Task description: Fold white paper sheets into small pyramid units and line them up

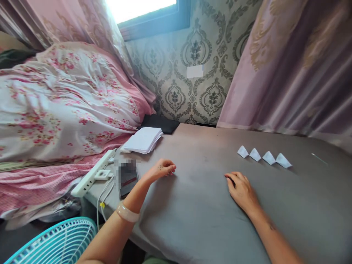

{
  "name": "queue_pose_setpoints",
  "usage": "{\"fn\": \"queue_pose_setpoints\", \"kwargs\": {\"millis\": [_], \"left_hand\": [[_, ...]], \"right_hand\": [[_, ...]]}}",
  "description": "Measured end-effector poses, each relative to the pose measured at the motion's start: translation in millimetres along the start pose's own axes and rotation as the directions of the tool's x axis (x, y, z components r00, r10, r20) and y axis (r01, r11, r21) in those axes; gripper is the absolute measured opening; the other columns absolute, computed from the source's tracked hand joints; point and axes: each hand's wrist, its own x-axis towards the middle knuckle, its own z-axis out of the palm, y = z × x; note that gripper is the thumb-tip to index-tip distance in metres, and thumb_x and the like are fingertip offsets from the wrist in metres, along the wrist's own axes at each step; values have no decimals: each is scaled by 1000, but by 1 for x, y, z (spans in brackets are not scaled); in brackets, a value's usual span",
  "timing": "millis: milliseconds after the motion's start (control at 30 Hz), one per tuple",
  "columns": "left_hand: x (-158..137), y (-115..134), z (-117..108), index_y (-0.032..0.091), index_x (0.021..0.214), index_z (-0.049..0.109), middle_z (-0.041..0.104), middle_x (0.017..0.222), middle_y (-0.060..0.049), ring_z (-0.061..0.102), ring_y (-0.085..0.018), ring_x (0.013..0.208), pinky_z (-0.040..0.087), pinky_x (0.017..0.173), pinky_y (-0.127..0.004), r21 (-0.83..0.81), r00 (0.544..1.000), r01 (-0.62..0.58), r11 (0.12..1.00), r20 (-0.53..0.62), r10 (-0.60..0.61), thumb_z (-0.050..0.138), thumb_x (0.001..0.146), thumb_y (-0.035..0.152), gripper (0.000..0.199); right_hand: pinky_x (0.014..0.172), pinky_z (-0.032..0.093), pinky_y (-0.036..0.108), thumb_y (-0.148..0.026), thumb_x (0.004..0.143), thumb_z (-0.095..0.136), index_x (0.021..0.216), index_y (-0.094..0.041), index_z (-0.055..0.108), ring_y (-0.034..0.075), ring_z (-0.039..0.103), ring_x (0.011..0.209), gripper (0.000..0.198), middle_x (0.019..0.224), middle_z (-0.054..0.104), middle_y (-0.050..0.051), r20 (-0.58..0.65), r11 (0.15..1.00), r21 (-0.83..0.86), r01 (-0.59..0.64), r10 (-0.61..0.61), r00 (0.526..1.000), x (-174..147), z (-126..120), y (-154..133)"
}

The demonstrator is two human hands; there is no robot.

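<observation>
My left hand is over the grey tabletop, its fingers curled loosely together with nothing visible in them. The wrist wears a pale bangle. Right of centre, my right hand rests near the surface, bent, with a gap between thumb and fingers and nothing held. Beyond it, several small folded white paper pieces stand in a slanting row. A stack of white paper lies past my left hand, towards the back left. A dark phone-like device, partly blurred out, is left of my left hand.
A white power strip with a plug and cables runs along the table's left edge. A black flat item lies behind the stack. A turquoise fan stands at lower left, near a flowered bedspread. Curtains hang at the back right.
</observation>
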Motion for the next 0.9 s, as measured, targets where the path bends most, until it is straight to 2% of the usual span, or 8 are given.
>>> {"fn": "queue_pose_setpoints", "kwargs": {"millis": [67, 133, 200, 267, 333, 533, 767, 900], "left_hand": [[-2, 1, -18, 13, 77, 66, 65, 69, -5, 55, -12, 55, 36, 47, -20, 16, 992, -40, 999, -119, 41, 59, 72, 42, 30], [0, 0, -41, 13, 86, 66, 66, 72, -5, 56, -13, 59, 39, 51, -21, 61, 957, -95, 994, -270, 108, 61, 70, 41, 32], [4, -5, -66, 13, 90, 66, 66, 75, -5, 57, -15, 66, 43, 60, -24, 167, 873, -124, 978, -450, 188, 59, 70, 41, 35], [8, -12, -90, 14, 93, 67, 66, 84, -7, 58, -18, 76, 44, 68, -28, 327, 769, -71, 942, -584, 260, 58, 69, 41, 38], [12, -20, -111, 15, 98, 66, 65, 100, -9, 56, -22, 89, 44, 75, -31, 360, 734, -38, 932, -623, 270, 59, 65, 38, 40], [17, -35, -141, 13, 108, 62, 63, 97, -6, 56, -21, 81, 44, 78, -33, 371, 782, 32, 928, -588, 208, 64, 57, 34, 55], [22, -41, -149, 10, 115, 58, 61, 97, -6, 57, -24, 91, 44, 82, -33, 372, 830, 67, 926, -535, 155, 67, 56, 36, 65], [25, -46, -151, 9, 120, 54, 60, 107, -10, 56, -26, 100, 43, 88, -35, 379, 854, 83, 922, -503, 129, 67, 58, 34, 68]], "right_hand": [[82, 46, 36, -29, 87, 40, 99, -21, 66, 23, 55, 91, 30, 101, 60, 9, -16, 1000, -3, 7, -7, 1000, 0, 2, 2], [81, 46, 37, -31, 87, 40, 99, -20, 66, 23, 55, 91, 30, 101, 60, 9, -34, 1000, -11, 15, -16, 999, 0, 4, 3], [81, 46, 37, -32, 87, 40, 99, -20, 66, 23, 56, 90, 31, 100, 60, 9, -48, 999, -20, 33, -34, 998, 1, 6, 5], [81, 46, 37, -32, 87, 40, 99, -19, 66, 22, 56, 88, 30, 99, 60, 9, -53, 998, -26, 54, -55, 997, 1, 7, 6], [81, 46, 36, -31, 88, 40, 99, -19, 65, 22, 56, 88, 30, 99, 60, 8, -52, 998, -32, 61, -63, 997, 1, 8, 7], [81, 46, 36, -31, 88, 40, 100, -19, 65, 23, 56, 89, 30, 99, 60, 8, -41, 998, -29, 50, -51, 998, 2, 6, 6], [81, 46, 37, -31, 88, 40, 99, -19, 65, 23, 55, 89, 30, 99, 60, 8, -36, 999, -19, 41, -42, 998, 2, 5, 5], [81, 46, 37, -31, 88, 40, 99, -20, 65, 23, 55, 89, 30, 99, 60, 7, -33, 999, -22, 26, -26, 999, 2, 5, 4]]}}
